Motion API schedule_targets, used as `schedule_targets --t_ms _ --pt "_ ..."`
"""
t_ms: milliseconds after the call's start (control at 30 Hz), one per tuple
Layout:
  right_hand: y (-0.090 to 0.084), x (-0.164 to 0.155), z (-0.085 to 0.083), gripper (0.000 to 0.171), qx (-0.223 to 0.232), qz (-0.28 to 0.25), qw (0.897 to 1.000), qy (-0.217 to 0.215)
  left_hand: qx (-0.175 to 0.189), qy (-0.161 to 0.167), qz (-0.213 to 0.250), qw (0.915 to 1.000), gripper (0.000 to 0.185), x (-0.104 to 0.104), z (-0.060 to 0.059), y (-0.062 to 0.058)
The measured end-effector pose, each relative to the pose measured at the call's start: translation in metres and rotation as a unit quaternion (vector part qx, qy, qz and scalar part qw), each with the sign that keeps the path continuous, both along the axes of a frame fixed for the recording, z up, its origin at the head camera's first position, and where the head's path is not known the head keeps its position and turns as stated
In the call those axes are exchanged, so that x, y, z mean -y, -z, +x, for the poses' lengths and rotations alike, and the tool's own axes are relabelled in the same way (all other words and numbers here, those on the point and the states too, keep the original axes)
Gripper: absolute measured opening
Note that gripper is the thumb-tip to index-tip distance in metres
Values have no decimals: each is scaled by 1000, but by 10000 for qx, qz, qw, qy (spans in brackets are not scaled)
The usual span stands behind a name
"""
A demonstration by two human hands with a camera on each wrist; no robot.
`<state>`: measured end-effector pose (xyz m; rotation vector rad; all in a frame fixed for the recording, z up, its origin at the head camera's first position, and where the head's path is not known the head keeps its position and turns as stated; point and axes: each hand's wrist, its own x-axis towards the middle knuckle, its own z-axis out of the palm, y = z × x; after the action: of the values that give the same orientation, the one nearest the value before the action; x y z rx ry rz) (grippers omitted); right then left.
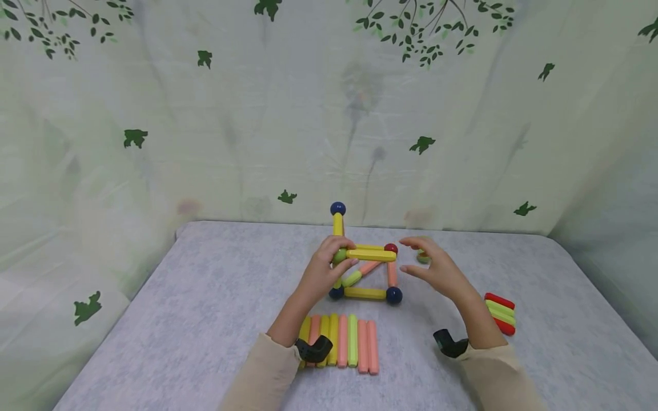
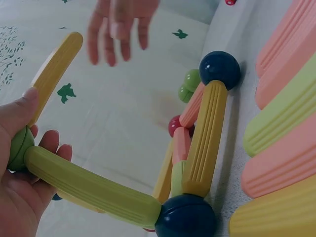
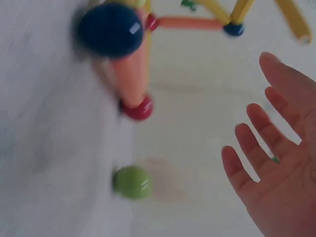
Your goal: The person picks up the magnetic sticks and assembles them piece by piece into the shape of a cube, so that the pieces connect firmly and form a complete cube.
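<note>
Head: left hand (image 1: 323, 273) pinches the green ball (image 1: 339, 255) at the frame's (image 1: 366, 274) top-left joint, mid-surface (image 1: 205, 297). Right hand (image 1: 437, 273) hovers just right of it, grip spread, holding nothing. Spare rods (image 1: 344, 341) lie near the person.

Left wrist: fingers (image 2: 47, 143) wrap the ball (green) and a rod end.

Right wrist: blurry; palm (image 3: 281, 182) open, loose green ball (image 3: 131, 182) on the surface.

Left hand (image 2: 19, 163) on green ball (image 2: 19, 148)
</note>
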<state>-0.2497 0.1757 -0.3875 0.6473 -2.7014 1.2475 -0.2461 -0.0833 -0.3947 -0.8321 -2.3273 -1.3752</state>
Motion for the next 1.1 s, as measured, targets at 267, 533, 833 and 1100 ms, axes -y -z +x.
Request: schedule_targets --t_ms 267,533,833,1100 --pt "44 -36 -35 50 581 89 9940 918 126 87 134 9998 20 -1 0 3" --pt "57 -42 -47 44 951 830 9867 1029 153 133 215 9996 19 -2 0 3" --pt "46 -34 -33 48 733 122 9894 1250 80 154 207 9996 20 -1 2 1" --pt "13 -10 4 49 107 -731 9941 788 -28 168 205 9996 20 0 1 0"
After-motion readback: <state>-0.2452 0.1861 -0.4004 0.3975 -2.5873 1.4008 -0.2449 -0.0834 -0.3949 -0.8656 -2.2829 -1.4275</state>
